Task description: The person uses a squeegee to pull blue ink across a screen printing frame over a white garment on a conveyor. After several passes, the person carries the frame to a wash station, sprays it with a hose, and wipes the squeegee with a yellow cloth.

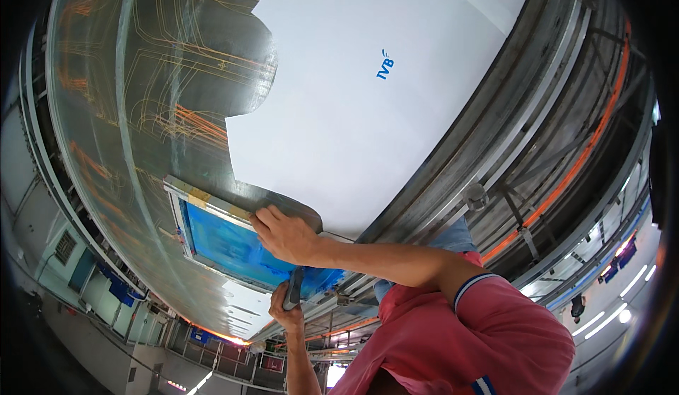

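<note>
Presently my left hand (286, 310) clamps a grey tool (293, 289); right hand (286, 236), grip unclear, obstructs silver-framed blue screen (223, 235); white notched sheet (339, 133), one o'clock.

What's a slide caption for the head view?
Right hand on a framed blue screen, left hand gripping a dark tool; white cut piece nearby.

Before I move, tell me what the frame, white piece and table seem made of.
Frame: likely bare aluminium, from its silvery, dull sheen.
White piece: probably fabric, matte and smooth, cut like a garment panel; no weave shows, so that stays open.
Table: apparently metal, brushed-looking, given its grey, streaky shine.
</note>
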Tool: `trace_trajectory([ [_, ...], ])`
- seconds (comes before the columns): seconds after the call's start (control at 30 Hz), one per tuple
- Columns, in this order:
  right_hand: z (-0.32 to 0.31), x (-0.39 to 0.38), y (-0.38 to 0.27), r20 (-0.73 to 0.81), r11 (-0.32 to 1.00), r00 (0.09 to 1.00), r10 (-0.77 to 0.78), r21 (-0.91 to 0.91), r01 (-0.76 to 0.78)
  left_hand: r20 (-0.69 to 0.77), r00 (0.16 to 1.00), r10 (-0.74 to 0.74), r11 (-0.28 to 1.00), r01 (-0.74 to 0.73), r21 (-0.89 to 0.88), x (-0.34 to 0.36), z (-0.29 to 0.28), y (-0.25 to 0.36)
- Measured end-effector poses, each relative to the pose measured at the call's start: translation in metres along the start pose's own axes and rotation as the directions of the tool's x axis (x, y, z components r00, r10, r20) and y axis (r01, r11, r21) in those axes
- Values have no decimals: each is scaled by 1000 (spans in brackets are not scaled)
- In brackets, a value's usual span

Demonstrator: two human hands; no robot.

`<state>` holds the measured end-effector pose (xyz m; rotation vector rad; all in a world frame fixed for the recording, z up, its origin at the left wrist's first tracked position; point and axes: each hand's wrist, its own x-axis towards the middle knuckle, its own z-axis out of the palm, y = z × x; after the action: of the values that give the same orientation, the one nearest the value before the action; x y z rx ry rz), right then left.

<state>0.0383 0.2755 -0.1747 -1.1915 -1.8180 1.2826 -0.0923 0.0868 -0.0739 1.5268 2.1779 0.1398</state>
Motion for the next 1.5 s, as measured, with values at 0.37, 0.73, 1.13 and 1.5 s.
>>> trace_trajectory([
  [0.37, -1, -5, 4, -17, 998, 1000, 16, 54, -15, 34, 997, -67, 997, 68, -30, -1, 3, 9],
  [0.73, -3, -10, 1, -76, 1000, 997, 11, -3, -12, -40, 999, 1, 999, 0, 35, -15, 9, -1],
  [1.13, 5, -13, -5, -286, 956, 938, -196, -269, 117, -376, 918, 127, 992, -113, 58, -35, 43, 5],
  [1.5, 15, 9, -134, 802, 678, 558, -214, -289, 675, -275, 957, -90, 996, 83, -36, 42, -23, -40],
])
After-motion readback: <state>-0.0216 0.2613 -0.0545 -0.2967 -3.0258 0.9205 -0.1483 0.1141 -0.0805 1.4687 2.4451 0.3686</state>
